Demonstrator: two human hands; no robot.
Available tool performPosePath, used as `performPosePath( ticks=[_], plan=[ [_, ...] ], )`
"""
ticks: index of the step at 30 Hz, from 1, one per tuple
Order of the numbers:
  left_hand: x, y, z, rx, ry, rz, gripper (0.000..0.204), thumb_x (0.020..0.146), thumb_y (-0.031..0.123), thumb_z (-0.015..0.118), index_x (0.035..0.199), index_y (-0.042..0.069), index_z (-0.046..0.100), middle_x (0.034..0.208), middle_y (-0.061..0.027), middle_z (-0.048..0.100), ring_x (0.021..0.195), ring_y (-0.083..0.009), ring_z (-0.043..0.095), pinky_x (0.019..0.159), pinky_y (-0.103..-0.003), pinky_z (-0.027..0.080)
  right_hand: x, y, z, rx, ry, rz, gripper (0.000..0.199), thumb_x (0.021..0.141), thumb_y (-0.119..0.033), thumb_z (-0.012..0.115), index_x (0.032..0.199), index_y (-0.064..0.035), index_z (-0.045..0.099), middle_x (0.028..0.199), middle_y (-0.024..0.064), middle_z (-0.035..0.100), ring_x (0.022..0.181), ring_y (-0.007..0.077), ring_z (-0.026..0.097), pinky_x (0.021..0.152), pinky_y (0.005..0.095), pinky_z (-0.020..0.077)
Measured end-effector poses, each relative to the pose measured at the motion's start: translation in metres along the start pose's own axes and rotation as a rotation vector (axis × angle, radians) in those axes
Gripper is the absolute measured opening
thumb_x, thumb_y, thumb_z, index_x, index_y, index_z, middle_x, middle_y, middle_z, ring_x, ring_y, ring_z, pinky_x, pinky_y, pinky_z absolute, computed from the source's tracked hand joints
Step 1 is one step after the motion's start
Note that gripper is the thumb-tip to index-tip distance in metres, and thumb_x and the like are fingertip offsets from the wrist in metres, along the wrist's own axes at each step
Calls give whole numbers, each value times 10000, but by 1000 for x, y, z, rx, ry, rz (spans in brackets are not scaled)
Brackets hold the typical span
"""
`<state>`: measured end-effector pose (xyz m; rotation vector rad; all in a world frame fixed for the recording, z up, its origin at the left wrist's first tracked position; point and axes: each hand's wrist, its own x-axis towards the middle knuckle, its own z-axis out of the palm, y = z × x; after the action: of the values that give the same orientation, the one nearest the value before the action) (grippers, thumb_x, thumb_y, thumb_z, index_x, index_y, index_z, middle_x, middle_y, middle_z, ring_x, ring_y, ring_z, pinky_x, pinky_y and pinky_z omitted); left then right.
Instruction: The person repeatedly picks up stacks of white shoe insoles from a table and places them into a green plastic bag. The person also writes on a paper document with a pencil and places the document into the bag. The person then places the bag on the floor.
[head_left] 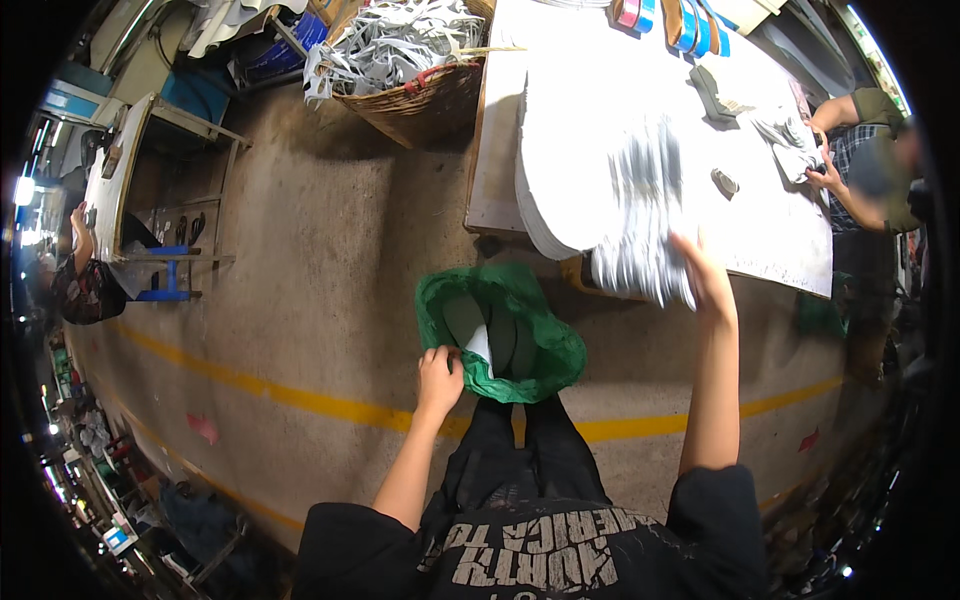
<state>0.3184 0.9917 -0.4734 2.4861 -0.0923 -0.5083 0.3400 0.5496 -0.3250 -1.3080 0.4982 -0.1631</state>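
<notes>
— While I watch from the head view, what's nearest?

— My left hand [438, 375] is closed on the rim of the green bag [520, 345], pinching it open just in front of my legs; white pieces already lie inside.

— And the right?

— My right hand [705, 280] is up at the near edge of the table [495, 170], fingers curled around a stack of white cut pieces [640, 225], which blurs as it hangs off the edge.

— How would you do it well?

— I'd judge the grip should stay firm under the stack so it doesn't fan out, with the bag mouth held wide.

— Farther off?

— A wicker basket [420, 100] of white scraps far left of the table, and another person's hands [825, 175] at the table's right side.
</notes>
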Motion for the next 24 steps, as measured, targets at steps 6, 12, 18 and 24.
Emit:
performPosePath(
  ticks=[6, 12, 18, 24],
  plan=[
    [20, -12, 27, -717, -338, -187, 277, 1032, 174, 545, 1219, 13, 671, 1042, -131, 747, 926, -231, 715, 838, -329, 545, -172, 37, -40, 49, 68, 250, 1085, 695, -400, 839, 1550, 61, 356, 1471, 176, 544, 1369, 299, 526, 1169, 404, 383],
    [20, -4, 69, -1059, -637, -570, 535, 1096, 445, 479, 1467, 60, 502, 1330, -107, 654, 1185, -197, 645, 1006, -365, 509, -223, 90, -2, 62, -147, 586, 956, 754, -285, 830, 1535, 60, 398, 1482, 161, 543, 1365, 258, 518, 1165, 378, 375],
    [22, -13, 66, -1946, -708, -858, 1018, 921, 888, 277, 1614, 147, 360, 1664, -114, 361, 1510, -347, 361, 1223, -554, 307, -165, 151, 79, -494, -460, 371, 835, 823, -291, 855, 1482, 46, 466, 1421, 191, 598, 1290, 265, 580, 1094, 385, 451],
    [69, -25, 11, -2173, -576, -280, 948, 920, 810, 473, 1495, 57, 491, 1466, -279, 538, 1329, -471, 536, 1137, -604, 414, -141, 187, 97, -111, -543, 567, 579, 1112, -404, 487, 1513, 14, 481, 1452, 158, 567, 1337, 236, 532, 1149, 363, 395]
  ],
)
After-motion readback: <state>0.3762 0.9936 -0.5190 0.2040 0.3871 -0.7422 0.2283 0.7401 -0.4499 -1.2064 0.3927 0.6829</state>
